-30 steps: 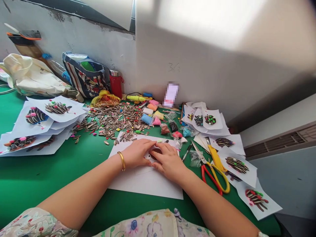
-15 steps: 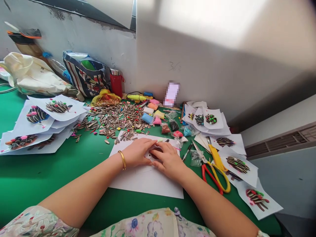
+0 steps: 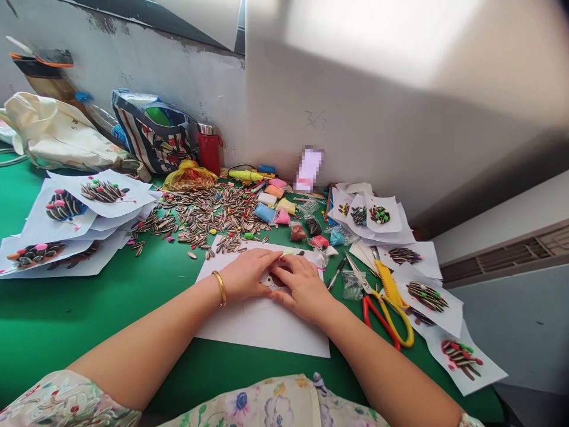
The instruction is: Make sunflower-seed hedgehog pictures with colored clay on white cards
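A white sheet of paper (image 3: 271, 332) with faint drawn lines lies before me on the green table. My left hand (image 3: 249, 274), with a gold bangle at the wrist, and my right hand (image 3: 304, 289) meet near its far part. Their curved fingers press around a patch of brown clay (image 3: 278, 280) on the paper, mostly hidden beneath them. A small black dot shows beside the clay. Just past my fingertips, a dark seed (image 3: 301, 253) and a bit of pale green rest on the sheet.
Sunflower seeds (image 3: 213, 207) are heaped at the back, beside bags of coloured clay (image 3: 265, 213). Scissors (image 3: 386, 308), a yellow cutter (image 3: 391, 284) and a pen (image 3: 338, 273) lie to the right. Papers with seed hedgehogs (image 3: 429, 296) line both sides. A red flask (image 3: 208, 153) stands behind.
My hands keep almost the same place on the brown clay, with only a slight shift of the fingers. The whole view has moved a little.
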`<state>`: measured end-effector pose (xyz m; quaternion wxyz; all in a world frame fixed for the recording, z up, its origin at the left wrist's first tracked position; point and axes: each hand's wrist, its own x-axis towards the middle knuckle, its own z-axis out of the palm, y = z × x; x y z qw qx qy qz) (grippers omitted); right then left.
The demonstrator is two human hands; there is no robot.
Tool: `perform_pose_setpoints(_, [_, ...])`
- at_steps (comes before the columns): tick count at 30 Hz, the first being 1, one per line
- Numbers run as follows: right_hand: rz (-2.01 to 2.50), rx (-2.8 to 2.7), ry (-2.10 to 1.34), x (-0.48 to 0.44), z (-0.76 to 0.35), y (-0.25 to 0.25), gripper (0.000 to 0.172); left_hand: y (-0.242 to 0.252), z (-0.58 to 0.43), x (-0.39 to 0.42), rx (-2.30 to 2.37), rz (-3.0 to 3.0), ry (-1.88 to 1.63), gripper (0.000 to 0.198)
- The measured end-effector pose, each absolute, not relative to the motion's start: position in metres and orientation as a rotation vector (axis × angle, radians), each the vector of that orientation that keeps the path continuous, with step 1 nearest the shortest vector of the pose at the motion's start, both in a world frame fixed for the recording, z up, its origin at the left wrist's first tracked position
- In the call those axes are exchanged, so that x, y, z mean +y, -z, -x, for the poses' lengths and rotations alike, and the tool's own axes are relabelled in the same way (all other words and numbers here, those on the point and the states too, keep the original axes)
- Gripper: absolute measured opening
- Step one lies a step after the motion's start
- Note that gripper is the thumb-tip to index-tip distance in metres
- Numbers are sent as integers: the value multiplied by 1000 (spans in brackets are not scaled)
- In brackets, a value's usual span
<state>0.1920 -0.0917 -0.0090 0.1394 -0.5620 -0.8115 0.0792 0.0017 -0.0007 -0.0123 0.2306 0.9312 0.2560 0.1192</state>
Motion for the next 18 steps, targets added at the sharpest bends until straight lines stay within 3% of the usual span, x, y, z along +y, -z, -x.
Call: perform_pose_setpoints(18, [1505, -2434, -172, -97, -201, 4, 39, 14, -1, 1, 715, -2561, -276, 92])
